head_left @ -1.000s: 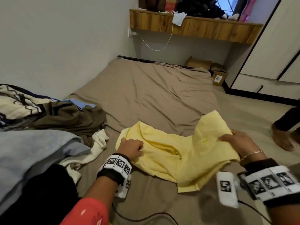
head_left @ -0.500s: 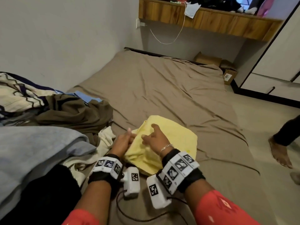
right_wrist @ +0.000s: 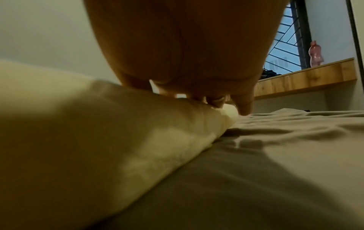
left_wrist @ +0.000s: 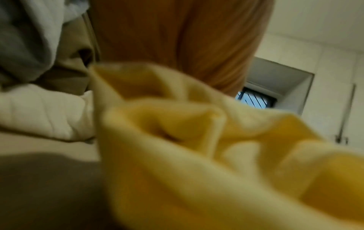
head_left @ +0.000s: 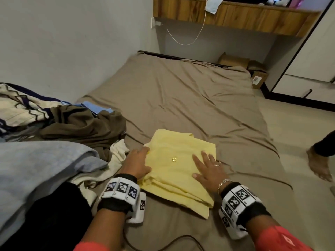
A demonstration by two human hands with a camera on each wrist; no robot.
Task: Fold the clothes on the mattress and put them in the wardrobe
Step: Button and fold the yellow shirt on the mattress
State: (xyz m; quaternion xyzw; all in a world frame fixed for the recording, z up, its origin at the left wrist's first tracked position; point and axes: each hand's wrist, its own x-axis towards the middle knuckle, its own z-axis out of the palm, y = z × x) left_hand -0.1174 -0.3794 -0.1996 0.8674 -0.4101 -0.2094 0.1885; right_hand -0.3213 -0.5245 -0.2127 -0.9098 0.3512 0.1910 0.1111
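A yellow shirt lies folded into a rough rectangle on the brown mattress, a small button showing on top. My left hand rests flat against the shirt's left edge, fingers straight. On the right part of the shirt my right hand presses down, palm flat and fingers spread. In the left wrist view the yellow shirt fills the frame as blurred folds. The right wrist view shows the yellow shirt under my fingers. The white wardrobe stands at the far right.
A pile of unfolded clothes lies left of the shirt: brown, cream, blue and patterned pieces. Another person's bare foot stands on the floor at the right. A wooden shelf hangs above the mattress head, cardboard boxes below it.
The spread shirt has been folded over into a compact rectangle. Both hands let go of its edges and now lie flat on it, left at the side, right on top.
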